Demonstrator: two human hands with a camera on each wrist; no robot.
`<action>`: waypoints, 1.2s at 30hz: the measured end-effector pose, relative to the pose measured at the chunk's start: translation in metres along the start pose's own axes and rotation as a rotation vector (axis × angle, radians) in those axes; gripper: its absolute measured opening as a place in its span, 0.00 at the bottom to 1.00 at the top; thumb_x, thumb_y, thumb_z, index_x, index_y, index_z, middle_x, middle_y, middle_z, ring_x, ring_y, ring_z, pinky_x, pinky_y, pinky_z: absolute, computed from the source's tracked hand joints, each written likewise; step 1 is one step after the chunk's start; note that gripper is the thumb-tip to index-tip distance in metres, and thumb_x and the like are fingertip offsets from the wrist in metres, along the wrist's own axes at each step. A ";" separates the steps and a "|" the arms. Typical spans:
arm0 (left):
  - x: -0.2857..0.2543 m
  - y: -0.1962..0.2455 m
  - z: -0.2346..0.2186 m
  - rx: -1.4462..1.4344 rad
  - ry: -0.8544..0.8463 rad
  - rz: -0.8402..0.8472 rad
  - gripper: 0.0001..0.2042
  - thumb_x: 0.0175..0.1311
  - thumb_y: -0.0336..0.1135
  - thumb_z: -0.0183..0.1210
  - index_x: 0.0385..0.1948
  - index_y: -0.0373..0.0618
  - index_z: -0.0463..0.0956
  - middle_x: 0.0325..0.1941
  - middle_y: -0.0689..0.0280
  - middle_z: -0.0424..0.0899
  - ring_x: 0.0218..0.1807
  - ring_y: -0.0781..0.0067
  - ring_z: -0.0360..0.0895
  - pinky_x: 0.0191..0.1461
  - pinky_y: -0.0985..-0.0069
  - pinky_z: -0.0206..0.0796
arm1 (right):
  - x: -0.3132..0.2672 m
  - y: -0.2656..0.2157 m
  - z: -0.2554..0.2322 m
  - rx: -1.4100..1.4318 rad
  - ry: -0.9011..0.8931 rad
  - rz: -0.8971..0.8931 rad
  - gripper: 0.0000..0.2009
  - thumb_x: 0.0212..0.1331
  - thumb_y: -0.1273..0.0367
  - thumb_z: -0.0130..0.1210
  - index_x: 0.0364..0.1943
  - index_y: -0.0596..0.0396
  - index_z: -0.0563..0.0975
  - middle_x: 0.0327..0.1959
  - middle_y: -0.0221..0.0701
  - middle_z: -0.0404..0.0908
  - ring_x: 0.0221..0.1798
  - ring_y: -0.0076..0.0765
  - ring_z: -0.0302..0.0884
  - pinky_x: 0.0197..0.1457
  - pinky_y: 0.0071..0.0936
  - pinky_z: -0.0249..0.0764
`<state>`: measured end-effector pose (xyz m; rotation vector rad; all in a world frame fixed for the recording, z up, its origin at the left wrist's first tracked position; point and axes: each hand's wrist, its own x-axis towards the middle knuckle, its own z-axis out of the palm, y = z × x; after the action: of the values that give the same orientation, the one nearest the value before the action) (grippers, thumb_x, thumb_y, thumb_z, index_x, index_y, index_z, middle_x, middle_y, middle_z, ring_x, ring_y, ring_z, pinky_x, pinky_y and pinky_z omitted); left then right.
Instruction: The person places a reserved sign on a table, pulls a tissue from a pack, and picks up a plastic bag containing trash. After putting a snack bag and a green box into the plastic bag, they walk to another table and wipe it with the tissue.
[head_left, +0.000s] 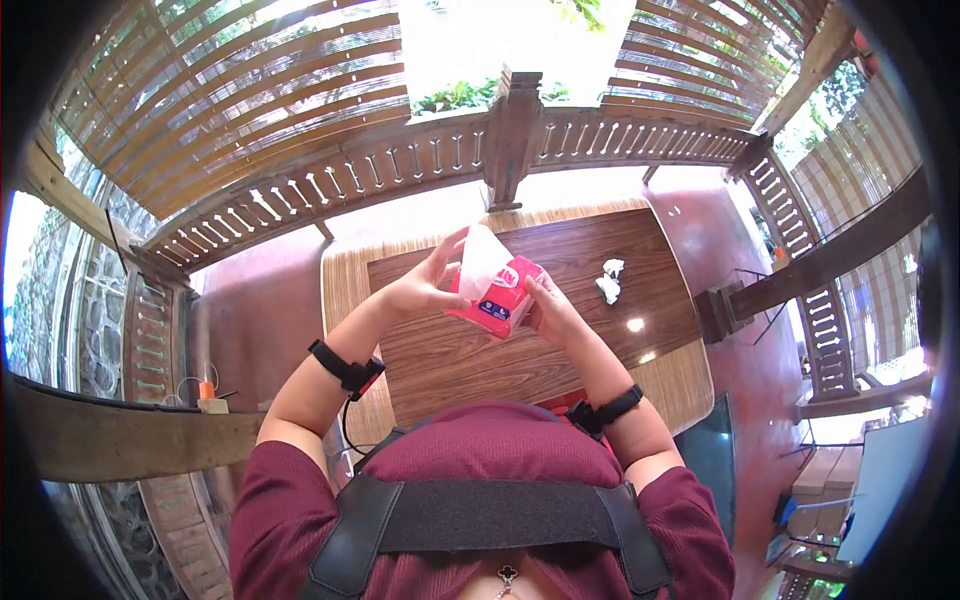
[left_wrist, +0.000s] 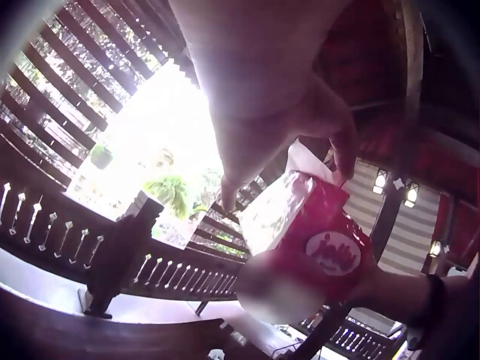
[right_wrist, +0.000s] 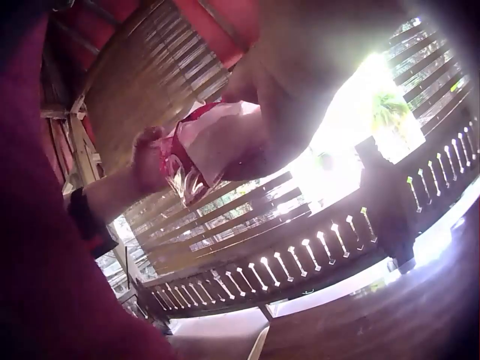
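Observation:
A red and white tissue pack (head_left: 497, 300) is held up above the wooden table, with a white sheet (head_left: 483, 252) standing at its top. The left hand (head_left: 430, 283) grips the pack's left side, fingers toward the white sheet. On the other side the right hand (head_left: 552, 312) holds the pack with its thumb on the front. In the left wrist view the pack (left_wrist: 326, 251) shows a white oval label, and the left hand (left_wrist: 277, 127) reaches over its top. The right wrist view shows the pack (right_wrist: 180, 161) between both hands, partly hidden by the right hand (right_wrist: 289, 97).
Crumpled white tissue (head_left: 609, 281) lies on the right part of the table (head_left: 430, 365). A carved wooden railing (head_left: 400, 165) and a post (head_left: 512, 140) stand beyond the table. A wooden beam (head_left: 150, 437) is at the left, and another (head_left: 830, 250) at the right.

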<state>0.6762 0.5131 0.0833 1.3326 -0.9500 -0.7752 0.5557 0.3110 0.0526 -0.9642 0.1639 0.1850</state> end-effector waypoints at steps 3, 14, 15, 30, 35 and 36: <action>0.011 0.024 -0.002 0.129 -0.015 0.141 0.46 0.36 0.32 0.65 0.62 0.51 0.45 0.68 0.58 0.37 0.68 0.61 0.37 0.68 0.61 0.32 | -0.006 -0.004 0.000 -0.071 0.022 -0.006 0.23 0.58 0.56 0.46 0.55 0.47 0.57 0.46 0.31 0.69 0.45 0.30 0.71 0.41 0.33 0.72; 0.030 0.053 -0.007 0.961 -0.228 0.345 0.10 0.45 0.33 0.58 0.33 0.50 0.77 0.59 0.58 0.64 0.62 0.57 0.56 0.62 0.66 0.53 | -0.022 -0.005 -0.012 -0.122 0.036 -0.101 0.21 0.59 0.60 0.47 0.55 0.47 0.58 0.45 0.30 0.69 0.44 0.29 0.71 0.39 0.31 0.73; 0.034 0.052 -0.007 0.883 -0.199 0.357 0.07 0.46 0.32 0.59 0.29 0.47 0.78 0.58 0.57 0.65 0.61 0.60 0.59 0.60 0.67 0.56 | -0.023 -0.006 -0.013 -0.111 0.039 -0.113 0.21 0.59 0.61 0.47 0.55 0.47 0.58 0.45 0.30 0.69 0.44 0.29 0.71 0.39 0.31 0.73; 0.033 0.054 0.013 0.484 0.073 0.203 0.15 0.44 0.29 0.59 0.38 0.49 0.73 0.65 0.60 0.51 0.66 0.59 0.46 0.63 0.61 0.48 | -0.029 -0.010 -0.009 -0.078 0.086 -0.153 0.22 0.58 0.62 0.49 0.55 0.48 0.59 0.45 0.30 0.69 0.47 0.28 0.69 0.42 0.31 0.72; 0.044 0.060 0.007 0.917 -0.116 0.405 0.10 0.41 0.30 0.60 0.29 0.49 0.78 0.59 0.65 0.63 0.63 0.59 0.54 0.62 0.63 0.53 | -0.026 -0.018 -0.008 -0.214 0.011 -0.118 0.22 0.58 0.62 0.49 0.55 0.49 0.60 0.46 0.29 0.69 0.48 0.27 0.68 0.45 0.29 0.71; 0.047 0.060 0.004 0.825 -0.146 0.353 0.10 0.42 0.30 0.60 0.29 0.50 0.77 0.58 0.65 0.66 0.62 0.60 0.57 0.59 0.65 0.57 | -0.026 -0.019 -0.006 -0.213 0.024 -0.113 0.22 0.58 0.62 0.49 0.55 0.49 0.60 0.47 0.29 0.69 0.48 0.27 0.68 0.45 0.29 0.71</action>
<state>0.6894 0.4759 0.1486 1.7387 -1.6751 -0.1907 0.5341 0.2930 0.0701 -1.1851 0.1121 0.0876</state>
